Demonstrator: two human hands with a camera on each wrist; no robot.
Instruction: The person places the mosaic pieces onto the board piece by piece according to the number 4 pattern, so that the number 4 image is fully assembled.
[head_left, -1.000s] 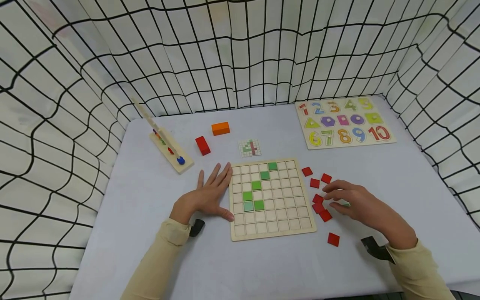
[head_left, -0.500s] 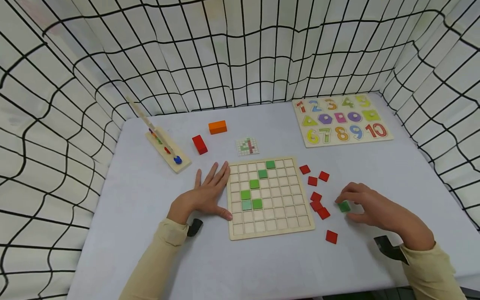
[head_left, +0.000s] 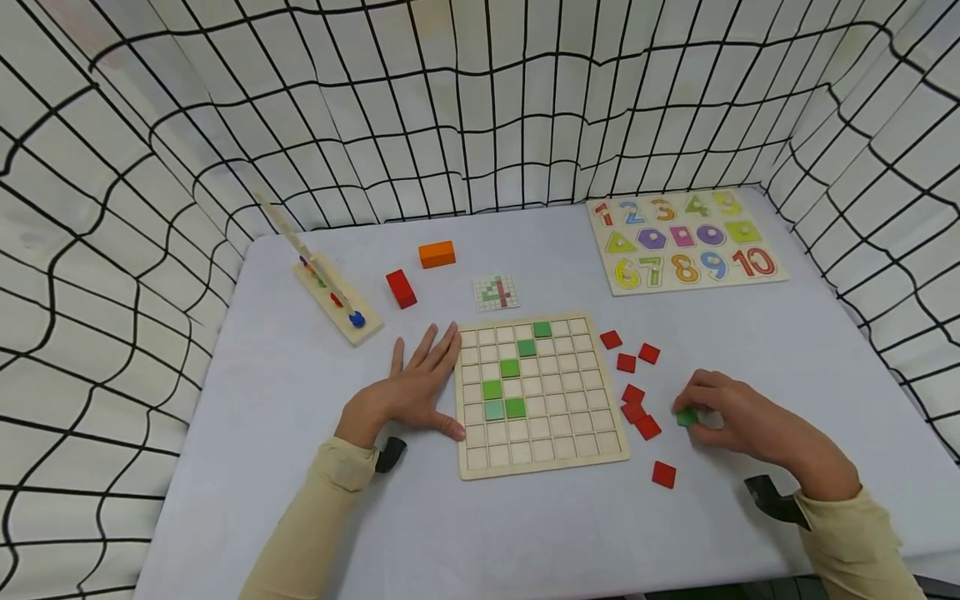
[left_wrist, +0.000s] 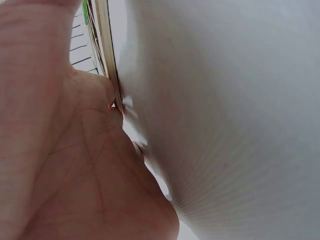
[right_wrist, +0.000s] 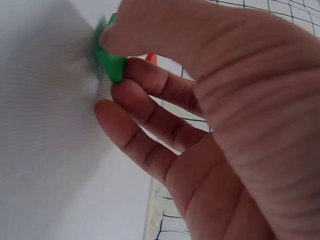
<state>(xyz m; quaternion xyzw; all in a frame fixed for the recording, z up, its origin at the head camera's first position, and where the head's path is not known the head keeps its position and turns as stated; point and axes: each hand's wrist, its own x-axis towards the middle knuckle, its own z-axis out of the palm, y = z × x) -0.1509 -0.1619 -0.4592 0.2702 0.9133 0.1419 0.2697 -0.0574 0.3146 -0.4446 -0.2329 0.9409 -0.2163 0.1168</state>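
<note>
On the white cloth lies a wooden grid board [head_left: 540, 427] with several green tiles [head_left: 509, 367] set in its squares in a slanting line. My left hand [head_left: 412, 396] rests at the board's left edge, fingers spread and thumb at the lower rim; its palm and the board's edge [left_wrist: 107, 40] show in the left wrist view. To the right of the board, my right hand [head_left: 738, 421] pinches a loose green tile [right_wrist: 112, 65] between thumb and fingertips, close over the cloth. Several red tiles [head_left: 663, 475] lie scattered between that hand and the board.
Behind the board lies a small pattern card [head_left: 496, 293]. Red [head_left: 401, 289] and orange [head_left: 437, 254] blocks stand near a wooden stand with coloured beads [head_left: 339, 300]. A number puzzle [head_left: 686, 242] sits back right. Black netting [head_left: 491, 92] encloses the table's back and sides.
My right hand has moved right, away from the red tiles, and its thumb and fingers have closed on the green tile. The left hand stays at the board; the head view has shifted slightly.
</note>
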